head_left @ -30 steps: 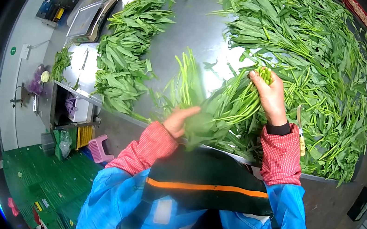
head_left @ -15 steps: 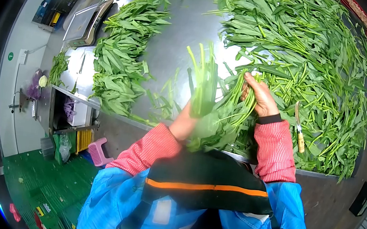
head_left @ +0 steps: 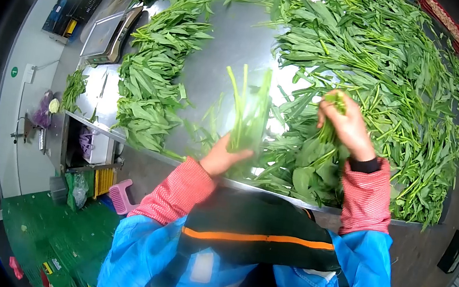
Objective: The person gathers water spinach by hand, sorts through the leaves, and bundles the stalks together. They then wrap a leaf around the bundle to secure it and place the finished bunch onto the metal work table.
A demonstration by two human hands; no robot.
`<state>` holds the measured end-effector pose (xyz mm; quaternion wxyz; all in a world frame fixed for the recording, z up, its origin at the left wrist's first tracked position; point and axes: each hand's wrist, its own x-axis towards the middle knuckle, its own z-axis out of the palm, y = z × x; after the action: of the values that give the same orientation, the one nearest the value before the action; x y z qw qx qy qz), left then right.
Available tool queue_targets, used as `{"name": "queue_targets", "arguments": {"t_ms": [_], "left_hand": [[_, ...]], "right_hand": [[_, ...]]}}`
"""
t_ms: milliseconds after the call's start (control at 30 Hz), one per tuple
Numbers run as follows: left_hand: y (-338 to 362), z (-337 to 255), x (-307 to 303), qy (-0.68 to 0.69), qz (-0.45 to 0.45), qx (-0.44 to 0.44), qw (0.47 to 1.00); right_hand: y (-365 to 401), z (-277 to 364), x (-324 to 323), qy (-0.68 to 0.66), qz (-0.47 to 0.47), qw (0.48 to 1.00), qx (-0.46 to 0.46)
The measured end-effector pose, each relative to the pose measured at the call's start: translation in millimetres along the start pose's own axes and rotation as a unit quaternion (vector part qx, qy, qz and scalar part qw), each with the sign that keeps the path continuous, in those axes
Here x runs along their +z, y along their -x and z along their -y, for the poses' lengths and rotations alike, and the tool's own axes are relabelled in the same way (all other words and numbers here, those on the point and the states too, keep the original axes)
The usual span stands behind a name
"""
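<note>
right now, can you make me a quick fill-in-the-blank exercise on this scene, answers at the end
The hand nearer the scale is the person's ____ one.
The larger spread of greens lies to the ____ of the metal table's bare strip.
The stripe across the dark apron is ____.
The small plastic stool on the floor is ____.

Missing words: left; right; orange; pink.

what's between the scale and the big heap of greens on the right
A row of greens, then mostly bare table, in the head view.
</note>
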<state>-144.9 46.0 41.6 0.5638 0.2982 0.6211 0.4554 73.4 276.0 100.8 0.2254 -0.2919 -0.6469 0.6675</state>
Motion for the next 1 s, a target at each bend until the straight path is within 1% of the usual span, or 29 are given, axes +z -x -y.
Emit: {"name": "queue_targets", "arguments": {"t_ms": [33, 100, 167, 200, 233, 267, 333, 367, 400, 467, 500, 533, 600, 667, 700, 733, 767, 800, 833, 867, 900, 933, 967, 1000], "left_hand": [[1, -7, 6, 0.005, 0.014, 0.044, 0.999], [2, -6, 9, -0.011, 0.05, 0.029, 0.998], [2, -7, 12, -0.021, 0.085, 0.014, 0.996], [2, -8, 15, -0.021, 0.101, 0.005, 0.995], [2, -9, 17, -0.02, 0.115, -0.003, 0.993], [3, -8, 18, -0.018, 0.127, -0.012, 0.992], [1, 3, 14, 0.006, 0.107, 0.012, 0.994], [-1, 7, 12, 0.017, 0.098, 0.026, 0.995], [0, -1, 11, 0.066, 0.098, -0.003, 0.993], [5, -22, 9, 0.163, 0.098, -0.058, 0.98], [4, -15, 2, 0.19, 0.085, -0.062, 0.976], [5, -17, -2, 0.206, 0.062, -0.06, 0.975], [6, -24, -7, 0.237, 0.017, -0.058, 0.97], [2, -21, -10, 0.173, -0.001, -0.018, 0.985], [0, -19, -12, 0.133, -0.003, 0.003, 0.991], [-3, -20, -14, 0.092, -0.004, 0.025, 0.995], [-3, -21, -16, 0.027, 0.018, 0.043, 0.999], [-5, -19, -16, 0.007, 0.022, 0.05, 0.998], [-6, -13, -15, -0.014, 0.026, 0.053, 0.998], [-8, -8, -14, -0.037, 0.032, 0.056, 0.997], [-8, -8, -11, -0.026, 0.045, 0.065, 0.997], [-9, -9, -9, -0.076, 0.055, 0.088, 0.992], [-9, -11, -6, -0.125, 0.066, 0.113, 0.983], [-10, -13, -3, -0.173, 0.077, 0.137, 0.972]], "right_hand": [[-3, -1, 10, -0.055, -0.014, 0.998, 0.016], [-8, -3, 28, -0.161, -0.041, 0.984, 0.068], [-19, -19, 33, -0.251, -0.01, 0.962, 0.111], [-22, -22, 36, -0.284, 0.011, 0.949, 0.133], [-22, -17, 37, -0.239, 0.015, 0.96, 0.142], [-23, -23, 39, -0.188, -0.001, 0.975, 0.117], [-22, -18, 36, -0.15, -0.007, 0.984, 0.094], [-21, -19, 32, -0.109, -0.01, 0.99, 0.084], [-17, -14, 29, -0.058, -0.021, 0.995, 0.075], [-7, 3, 22, -0.031, -0.052, 0.998, 0.02], [1, 17, 13, -0.007, -0.052, 0.998, -0.039], [10, 34, 2, -0.012, -0.055, 0.998, -0.031], [20, 36, -30, -0.161, -0.05, 0.976, -0.137], [17, 42, -47, -0.098, -0.078, 0.99, -0.067], [8, 32, -40, -0.005, -0.094, 0.995, -0.015], [5, 23, -36, 0.077, -0.084, 0.993, 0.01], [6, 17, -32, 0.087, -0.067, 0.994, -0.028], [7, 14, -24, 0.097, -0.047, 0.992, -0.061], [4, 12, -16, 0.142, -0.051, 0.975, -0.162], [5, 12, -9, 0.136, -0.042, 0.975, -0.173], [4, 10, -6, 0.071, -0.004, 0.991, -0.114], [3, 5, -4, 0.007, 0.033, 0.998, -0.054], [2, -2, 1, -0.099, 0.046, 0.994, 0.015], [-1, -7, 8, -0.154, 0.029, 0.987, 0.044]]}}
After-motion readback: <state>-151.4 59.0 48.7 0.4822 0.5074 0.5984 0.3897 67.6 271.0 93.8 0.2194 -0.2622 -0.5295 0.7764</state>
